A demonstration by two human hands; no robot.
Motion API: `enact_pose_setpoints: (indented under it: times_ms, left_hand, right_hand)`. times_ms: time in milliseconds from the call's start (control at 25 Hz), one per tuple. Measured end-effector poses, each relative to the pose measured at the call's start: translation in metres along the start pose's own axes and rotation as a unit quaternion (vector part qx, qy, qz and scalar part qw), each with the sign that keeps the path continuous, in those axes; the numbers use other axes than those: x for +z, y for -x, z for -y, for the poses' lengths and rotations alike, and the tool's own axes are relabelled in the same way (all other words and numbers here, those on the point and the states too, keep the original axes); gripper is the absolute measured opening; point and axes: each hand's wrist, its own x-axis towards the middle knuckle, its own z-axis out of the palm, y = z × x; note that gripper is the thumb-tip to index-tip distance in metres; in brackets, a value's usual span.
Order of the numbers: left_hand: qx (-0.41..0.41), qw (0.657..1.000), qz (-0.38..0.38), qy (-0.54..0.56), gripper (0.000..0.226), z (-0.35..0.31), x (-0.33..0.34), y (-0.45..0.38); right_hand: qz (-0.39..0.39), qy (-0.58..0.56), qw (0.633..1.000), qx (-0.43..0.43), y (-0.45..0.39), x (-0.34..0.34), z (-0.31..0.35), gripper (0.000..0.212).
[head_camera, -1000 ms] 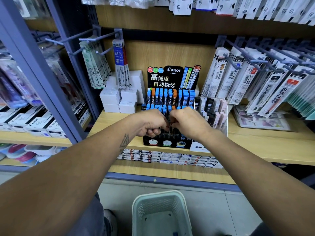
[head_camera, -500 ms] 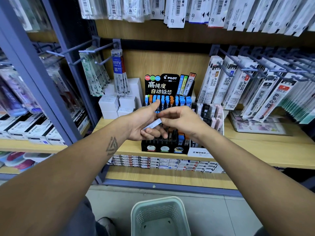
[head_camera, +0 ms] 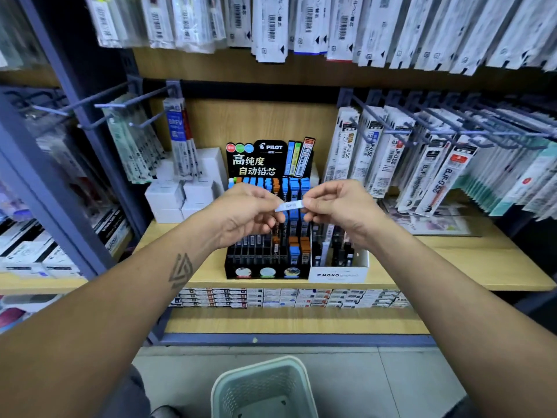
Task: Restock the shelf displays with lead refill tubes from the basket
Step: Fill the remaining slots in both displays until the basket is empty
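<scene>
A pale blue lead refill tube (head_camera: pixel 290 205) lies level between both hands, in front of the black PILOT display stand (head_camera: pixel 268 267). My left hand (head_camera: pixel 247 214) pinches its left end; my right hand (head_camera: pixel 337 206) pinches its right end. The stand on the wooden shelf (head_camera: pixel 452 263) holds rows of blue and orange-capped tubes, with bare slots in its front rows. A pale green basket (head_camera: pixel 265 387) sits on the floor below, between my arms; its contents are hard to make out.
A white MONO box (head_camera: pixel 339 274) of refills stands right of the stand. White boxes (head_camera: pixel 180 197) are stacked to the left. Hooks with hanging refill packs (head_camera: pixel 422 164) jut out at right and upper left. Small boxes (head_camera: pixel 286 297) line the lower shelf.
Both hands have risen from the stand's front rows. They came up with a tube and now hold it level between them. The view has tilted slightly upward.
</scene>
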Motion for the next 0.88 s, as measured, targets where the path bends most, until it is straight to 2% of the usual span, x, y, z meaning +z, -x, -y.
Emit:
enact_pose_setpoints:
  times_ms: [120, 240, 360, 480, 640, 720, 800, 880]
  left_hand:
    - [0.049, 0.998, -0.022, 0.014, 0.007, -0.004, 0.023, -0.01]
    - [0.102, 0.993, -0.013, -0.063, 0.009, -0.01, 0.056, -0.022]
    - [0.143, 0.987, -0.022, -0.075, 0.012, -0.016, 0.084, -0.031]
    - [0.126, 0.991, -0.019, -0.039, 0.013, -0.016, 0.094, -0.036]
    - [0.089, 0.992, -0.048, -0.077, 0.011, -0.008, 0.081, -0.039]
    - [0.082, 0.991, -0.058, -0.089, 0.012, -0.005, 0.073, -0.038]
    - [0.076, 0.99, -0.064, -0.101, 0.012, -0.003, 0.068, -0.037]
    - [0.063, 0.99, -0.056, -0.114, 0.01, 0.0, 0.066, -0.034]
  right_hand:
    - [0.014, 0.025, 0.999, -0.014, 0.003, -0.028, 0.0, 0.017]
    - [0.03, 0.123, 0.989, -0.079, 0.007, -0.049, 0.003, 0.019]
    - [0.019, 0.175, 0.977, -0.122, 0.006, -0.063, 0.007, 0.025]
    - [0.021, 0.269, 0.955, -0.122, 0.002, -0.072, -0.001, 0.033]
    - [0.006, 0.421, 0.898, -0.129, 0.005, -0.065, -0.029, 0.021]
    - [-0.017, 0.449, 0.882, -0.139, 0.009, -0.059, -0.037, 0.018]
    - [-0.032, 0.435, 0.891, -0.124, 0.011, -0.055, -0.042, 0.019]
    - [-0.037, 0.376, 0.922, -0.089, 0.011, -0.052, -0.045, 0.021]
